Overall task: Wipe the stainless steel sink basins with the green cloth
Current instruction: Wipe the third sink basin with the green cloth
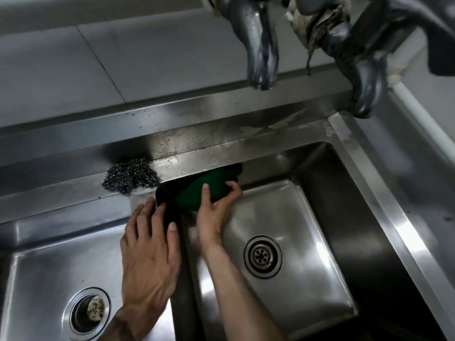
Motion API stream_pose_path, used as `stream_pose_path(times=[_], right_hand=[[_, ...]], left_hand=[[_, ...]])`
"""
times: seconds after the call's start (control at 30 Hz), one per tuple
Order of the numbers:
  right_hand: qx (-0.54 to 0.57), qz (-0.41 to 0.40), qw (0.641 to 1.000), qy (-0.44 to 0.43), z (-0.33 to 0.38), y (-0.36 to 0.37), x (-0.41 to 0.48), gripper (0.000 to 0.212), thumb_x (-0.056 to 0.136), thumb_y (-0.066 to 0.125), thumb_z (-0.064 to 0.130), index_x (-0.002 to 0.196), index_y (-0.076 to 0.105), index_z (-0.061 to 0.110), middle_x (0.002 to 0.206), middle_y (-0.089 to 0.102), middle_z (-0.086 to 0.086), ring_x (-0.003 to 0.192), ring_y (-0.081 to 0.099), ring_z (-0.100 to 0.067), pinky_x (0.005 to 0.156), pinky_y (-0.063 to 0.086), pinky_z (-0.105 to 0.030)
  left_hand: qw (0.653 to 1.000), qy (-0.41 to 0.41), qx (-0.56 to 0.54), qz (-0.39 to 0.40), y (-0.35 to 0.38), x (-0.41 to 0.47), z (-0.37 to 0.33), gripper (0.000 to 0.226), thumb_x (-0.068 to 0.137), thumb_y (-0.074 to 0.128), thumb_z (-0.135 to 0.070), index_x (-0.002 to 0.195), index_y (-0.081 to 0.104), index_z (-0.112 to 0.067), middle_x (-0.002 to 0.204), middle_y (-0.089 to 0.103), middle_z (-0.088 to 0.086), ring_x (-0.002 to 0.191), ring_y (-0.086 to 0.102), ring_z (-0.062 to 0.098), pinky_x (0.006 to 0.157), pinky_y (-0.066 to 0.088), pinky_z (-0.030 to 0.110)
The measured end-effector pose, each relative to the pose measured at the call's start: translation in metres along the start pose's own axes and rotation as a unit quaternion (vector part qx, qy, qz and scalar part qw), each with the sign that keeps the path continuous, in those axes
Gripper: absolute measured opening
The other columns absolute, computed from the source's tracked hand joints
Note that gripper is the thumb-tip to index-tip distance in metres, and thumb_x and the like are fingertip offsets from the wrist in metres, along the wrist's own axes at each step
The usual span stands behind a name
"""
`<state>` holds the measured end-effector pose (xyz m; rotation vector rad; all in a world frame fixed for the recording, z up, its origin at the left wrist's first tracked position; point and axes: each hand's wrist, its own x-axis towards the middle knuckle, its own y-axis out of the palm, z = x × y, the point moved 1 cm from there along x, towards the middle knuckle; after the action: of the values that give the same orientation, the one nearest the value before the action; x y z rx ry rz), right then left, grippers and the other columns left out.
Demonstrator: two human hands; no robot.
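Note:
A double stainless steel sink fills the view: a left basin (49, 274) and a right basin (290, 217). My right hand (216, 207) presses the green cloth (211, 185) against the far left corner of the right basin, up against its back wall. My left hand (150, 249) lies flat, fingers spread, on the divider (183, 303) between the two basins, holding nothing.
A steel wool scrubber (130, 177) sits on the rim behind the divider. Two taps (262, 52) (366, 82) hang over the back ledge, one wrapped in rags. Each basin has a drain: the right drain (263, 256) and the left drain (88, 312). Tiled wall behind.

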<state>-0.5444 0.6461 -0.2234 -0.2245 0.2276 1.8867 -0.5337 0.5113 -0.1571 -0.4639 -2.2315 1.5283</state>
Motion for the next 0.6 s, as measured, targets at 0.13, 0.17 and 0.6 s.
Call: stream_pose_path(times=[0.13, 0.17, 0.6], right_hand=[[0.022, -0.038, 0.998, -0.043, 0.016, -0.050, 0.054, 0.051, 0.093, 0.064, 0.002, 0.120, 0.035, 0.034, 0.126, 0.053, -0.007, 0.111, 0.061, -0.023, 0.096, 0.053, -0.027], [0.018, -0.057, 0.997, -0.055, 0.020, -0.063, 0.072, 0.050, 0.094, 0.063, -0.003, 0.122, 0.034, 0.028, 0.126, 0.052, -0.007, 0.112, 0.060, -0.023, 0.095, 0.051, -0.021], [0.094, -0.131, 0.987, 0.007, 0.020, -0.086, 0.128, 0.051, 0.099, 0.059, 0.004, 0.141, 0.030, 0.010, 0.141, 0.044, -0.018, 0.116, 0.054, -0.023, 0.085, 0.049, -0.009]], left_hand=[[1.000, 0.003, -0.001, -0.008, -0.001, -0.001, -0.001, 0.050, 0.106, 0.038, -0.031, 0.147, 0.052, -0.006, 0.155, 0.045, 0.019, 0.140, 0.044, 0.045, 0.109, 0.044, 0.061], [1.000, 0.002, -0.002, -0.009, -0.001, 0.000, -0.001, 0.051, 0.106, 0.037, -0.031, 0.146, 0.053, -0.006, 0.154, 0.046, 0.019, 0.139, 0.044, 0.046, 0.108, 0.043, 0.061], [1.000, 0.003, -0.009, -0.005, 0.000, 0.000, -0.004, 0.056, 0.105, 0.033, -0.035, 0.147, 0.053, -0.004, 0.153, 0.045, 0.022, 0.136, 0.045, 0.051, 0.108, 0.041, 0.065]])
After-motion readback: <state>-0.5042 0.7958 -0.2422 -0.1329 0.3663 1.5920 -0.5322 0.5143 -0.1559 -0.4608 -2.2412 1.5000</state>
